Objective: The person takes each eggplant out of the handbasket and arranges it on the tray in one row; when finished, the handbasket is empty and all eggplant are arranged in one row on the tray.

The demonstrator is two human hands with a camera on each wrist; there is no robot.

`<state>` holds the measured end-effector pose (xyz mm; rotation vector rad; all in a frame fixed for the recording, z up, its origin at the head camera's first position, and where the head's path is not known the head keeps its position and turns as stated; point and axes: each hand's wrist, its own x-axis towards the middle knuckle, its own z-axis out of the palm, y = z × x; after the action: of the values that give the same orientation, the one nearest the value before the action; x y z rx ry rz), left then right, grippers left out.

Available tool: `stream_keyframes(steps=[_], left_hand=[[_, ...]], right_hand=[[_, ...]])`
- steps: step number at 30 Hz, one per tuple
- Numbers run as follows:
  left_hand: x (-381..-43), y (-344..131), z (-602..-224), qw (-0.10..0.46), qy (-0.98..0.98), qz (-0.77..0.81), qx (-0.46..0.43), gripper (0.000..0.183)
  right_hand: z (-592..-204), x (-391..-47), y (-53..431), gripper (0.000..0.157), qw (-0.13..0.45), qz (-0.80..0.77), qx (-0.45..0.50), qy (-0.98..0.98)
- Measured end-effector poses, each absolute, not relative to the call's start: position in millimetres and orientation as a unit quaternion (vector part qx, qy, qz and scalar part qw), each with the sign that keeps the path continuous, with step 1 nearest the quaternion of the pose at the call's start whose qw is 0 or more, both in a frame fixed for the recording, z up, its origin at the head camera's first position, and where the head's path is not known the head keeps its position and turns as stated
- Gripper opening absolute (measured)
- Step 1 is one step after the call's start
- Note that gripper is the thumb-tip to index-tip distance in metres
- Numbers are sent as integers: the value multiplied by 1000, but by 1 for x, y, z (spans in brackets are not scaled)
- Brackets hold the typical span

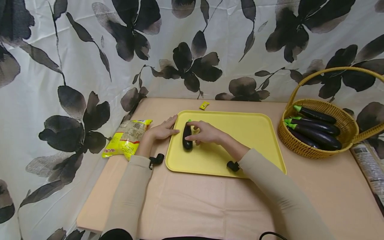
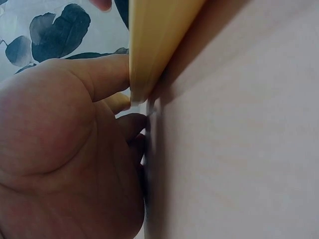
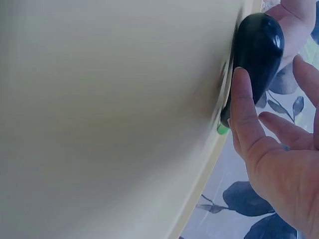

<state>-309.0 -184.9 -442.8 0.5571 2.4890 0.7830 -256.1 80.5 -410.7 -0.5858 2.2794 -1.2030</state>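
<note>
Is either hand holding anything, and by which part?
Nothing looks gripped: the right hand is spread loosely over an eggplant; the left hand only touches the yellow tray.

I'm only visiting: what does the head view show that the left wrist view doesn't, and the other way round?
Only the head view: the wicker basket with eggplants inside, the yellow bag, and the right hand touching a single eggplant on the tray.

Only the left wrist view: the palm of the left hand, seen low and close.

Both: that left hand at the tray's edge, the pale tabletop and the flowered cloth.
</note>
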Motion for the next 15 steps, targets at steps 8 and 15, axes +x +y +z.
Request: stream_keyframes(steps=[8, 15], left_hand=[[-313, -187, -449, 236, 907, 281, 206, 87], [-321, -190, -459, 240, 909, 282, 191, 86]], right_hand=[[-400, -248, 95, 68, 173, -422, -261, 851], [-363, -205, 114, 62, 48, -364, -321, 873]])
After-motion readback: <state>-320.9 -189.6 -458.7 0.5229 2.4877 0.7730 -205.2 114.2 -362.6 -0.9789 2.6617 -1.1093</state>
